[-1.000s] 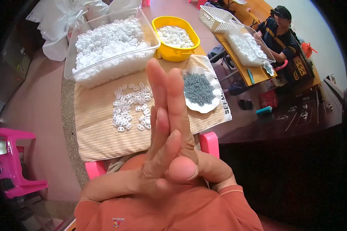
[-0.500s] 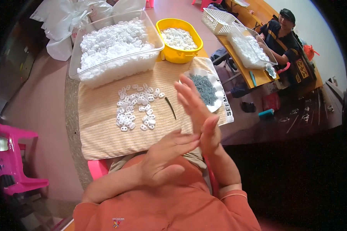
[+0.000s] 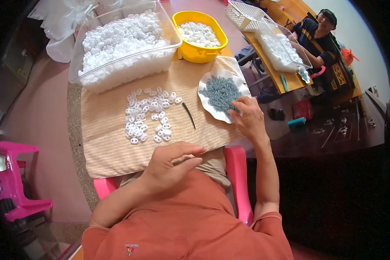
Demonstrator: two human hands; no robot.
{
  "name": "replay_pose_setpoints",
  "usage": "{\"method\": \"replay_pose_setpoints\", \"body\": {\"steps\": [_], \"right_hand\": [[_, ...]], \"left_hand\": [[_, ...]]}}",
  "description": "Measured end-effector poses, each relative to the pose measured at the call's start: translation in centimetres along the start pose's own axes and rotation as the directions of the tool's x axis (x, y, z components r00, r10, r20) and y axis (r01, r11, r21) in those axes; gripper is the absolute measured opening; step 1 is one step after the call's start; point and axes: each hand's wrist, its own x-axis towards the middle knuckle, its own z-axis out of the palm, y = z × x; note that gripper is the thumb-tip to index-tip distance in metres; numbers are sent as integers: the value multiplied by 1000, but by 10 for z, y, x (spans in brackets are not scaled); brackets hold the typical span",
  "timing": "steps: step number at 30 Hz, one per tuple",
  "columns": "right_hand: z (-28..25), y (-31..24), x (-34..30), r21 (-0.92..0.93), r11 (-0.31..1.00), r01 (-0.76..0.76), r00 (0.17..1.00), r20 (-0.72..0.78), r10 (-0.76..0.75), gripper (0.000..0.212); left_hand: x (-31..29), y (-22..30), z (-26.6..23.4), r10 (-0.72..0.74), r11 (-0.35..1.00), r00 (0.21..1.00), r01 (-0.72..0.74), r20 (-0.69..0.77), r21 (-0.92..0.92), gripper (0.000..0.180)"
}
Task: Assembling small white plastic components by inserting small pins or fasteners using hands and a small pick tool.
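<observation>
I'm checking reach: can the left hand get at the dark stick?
Probably yes: the left hand looks empty, and only towel shows between it and the dark stick; the white pieces lie to the stick's left.

And it's grey-blue for the small bits, popping against a pure white plate! Fine pale stripes ripple across the tan cloth, white for the two-holed pieces, near-black for the thin stick, blazing yellow on the tub, hot pink on the stool, brick-orange across the shirt.
</observation>
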Motion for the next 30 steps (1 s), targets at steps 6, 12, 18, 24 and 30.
{"method": "replay_pose_setpoints", "body": {"steps": [6,12,18,24,30], "right_hand": [[12,6,2,-56,998,-11,1000,11,12,15],[19,8,3,-61,998,22,1000,1,-22,11],[22,8,3,-93,991,95,994,-46,-99,7],[17,6,4,-61,996,67,995,-64,-71,6],[13,15,9,-88,995,52,996,-63,-58,17]], "left_hand": [[2,-17,-3,-85,986,995,77,-50,-151,22],[1,-19,-6,-182,962,979,158,-91,-221,20],[1,-23,-7,-227,939,968,188,-108,-287,19],[1,-26,-8,-236,933,965,192,-114,-303,20],[2,-25,-7,-255,913,960,198,-118,-356,19]]}}
